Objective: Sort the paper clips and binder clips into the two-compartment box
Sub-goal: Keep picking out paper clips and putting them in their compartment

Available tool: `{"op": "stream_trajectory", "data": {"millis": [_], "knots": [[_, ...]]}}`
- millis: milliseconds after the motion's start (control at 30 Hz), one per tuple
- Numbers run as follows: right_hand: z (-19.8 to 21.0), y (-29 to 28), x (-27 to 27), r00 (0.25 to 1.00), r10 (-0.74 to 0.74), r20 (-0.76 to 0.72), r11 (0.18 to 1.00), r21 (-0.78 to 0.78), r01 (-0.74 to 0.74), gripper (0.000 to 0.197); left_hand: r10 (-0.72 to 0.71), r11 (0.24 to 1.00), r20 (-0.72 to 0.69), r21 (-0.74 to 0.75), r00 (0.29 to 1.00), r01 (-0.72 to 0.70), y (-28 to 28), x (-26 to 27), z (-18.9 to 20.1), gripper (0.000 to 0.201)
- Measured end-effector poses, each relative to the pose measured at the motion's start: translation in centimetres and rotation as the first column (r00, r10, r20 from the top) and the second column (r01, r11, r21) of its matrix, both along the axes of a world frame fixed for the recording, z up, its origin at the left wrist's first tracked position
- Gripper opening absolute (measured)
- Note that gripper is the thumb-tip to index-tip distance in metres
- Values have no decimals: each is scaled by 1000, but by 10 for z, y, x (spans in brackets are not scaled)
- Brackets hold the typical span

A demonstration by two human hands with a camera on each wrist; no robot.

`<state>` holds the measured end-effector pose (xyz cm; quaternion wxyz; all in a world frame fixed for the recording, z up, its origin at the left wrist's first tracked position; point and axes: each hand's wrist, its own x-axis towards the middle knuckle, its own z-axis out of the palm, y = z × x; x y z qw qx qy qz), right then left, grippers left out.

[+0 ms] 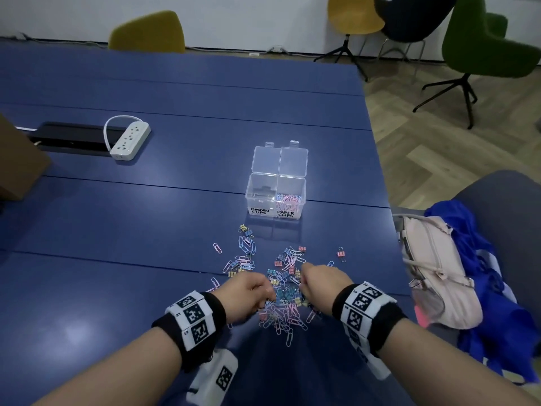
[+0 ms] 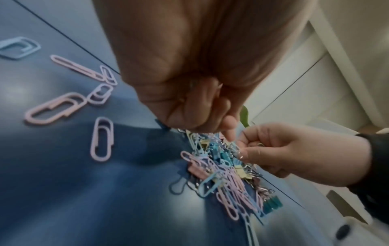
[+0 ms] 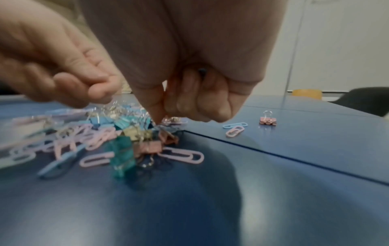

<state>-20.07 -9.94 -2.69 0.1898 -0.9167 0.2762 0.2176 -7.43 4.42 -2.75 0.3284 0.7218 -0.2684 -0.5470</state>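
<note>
A clear two-compartment box stands open mid-table, labelled BINDER CLIPS on the left and PAPER CLIPS on the right. Pink and blue paper clips lie in the right compartment. A mixed pile of pastel paper clips and small binder clips is spread in front of it. My left hand has its fingers curled down into the pile's left side, pinching clips; their kind is hidden. My right hand pinches the silver wire of a binder clip at the pile's right side.
A lone pink binder clip lies right of the pile. A white power strip and a dark cable slot sit far left. A pink bag and blue cloth lie beyond the table's right edge.
</note>
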Motion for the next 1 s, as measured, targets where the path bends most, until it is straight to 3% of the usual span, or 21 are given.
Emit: {"op": "stream_trajectory", "data": {"millis": [200, 267, 333, 400, 467, 500, 567, 633, 700, 767, 800, 867, 900, 967, 1000], "knots": [[5, -6, -19, 969, -218, 118, 953, 239, 185, 20, 136, 991, 29, -19, 990, -136, 7, -10, 0, 45], [8, -5, -25, 945, -286, 156, 914, 340, 220, 29, 59, 997, 169, -59, 984, -50, 8, -16, 0, 40], [8, -2, -32, 905, -393, 164, 850, 441, 289, 29, -133, 987, 387, -36, 912, 159, 11, -22, 4, 27], [5, 3, -39, 791, -596, 136, 666, 634, 393, 23, -373, 915, 620, 123, 691, 384, 13, -29, 10, 37], [0, 12, -45, 621, -784, 31, 370, 826, 426, 23, -482, 841, 727, 229, 489, 489, 13, -34, 13, 57], [-2, 16, -47, 549, -835, -31, 239, 879, 413, 26, -496, 822, 750, 242, 438, 516, 11, -36, 12, 65], [-5, 22, -51, 450, -886, -110, 79, 922, 380, 30, -517, 793, 772, 267, 371, 548, 7, -41, 9, 77], [-6, 26, -56, 382, -916, -123, 26, 931, 363, 30, -527, 782, 782, 292, 334, 551, 1, -45, 6, 75], [-5, 29, -62, 337, -933, -129, 4, 930, 367, 29, -523, 790, 782, 294, 340, 539, -4, -47, 3, 65], [-5, 29, -66, 366, -926, -94, 67, 912, 404, 27, -516, 801, 774, 283, 368, 528, -9, -45, 1, 55], [-6, 29, -68, 439, -898, -21, 197, 874, 444, 25, -512, 806, 768, 276, 385, 523, -13, -44, 0, 52], [-6, 29, -72, 709, -677, 198, 650, 613, 450, 20, -497, 819, 768, 261, 404, 512, -17, -41, -1, 50], [-6, 29, -73, 829, -494, 261, 831, 422, 362, 15, -490, 823, 773, 258, 403, 506, -19, -41, -2, 50], [-2, 32, -72, 939, -232, 254, 965, 185, 188, 5, -487, 822, 786, 267, 380, 502, -20, -39, -4, 51], [-1, 33, -70, 963, -143, 230, 988, 96, 123, 14, -491, 820, 790, 276, 369, 501, -21, -38, -5, 51]]}}
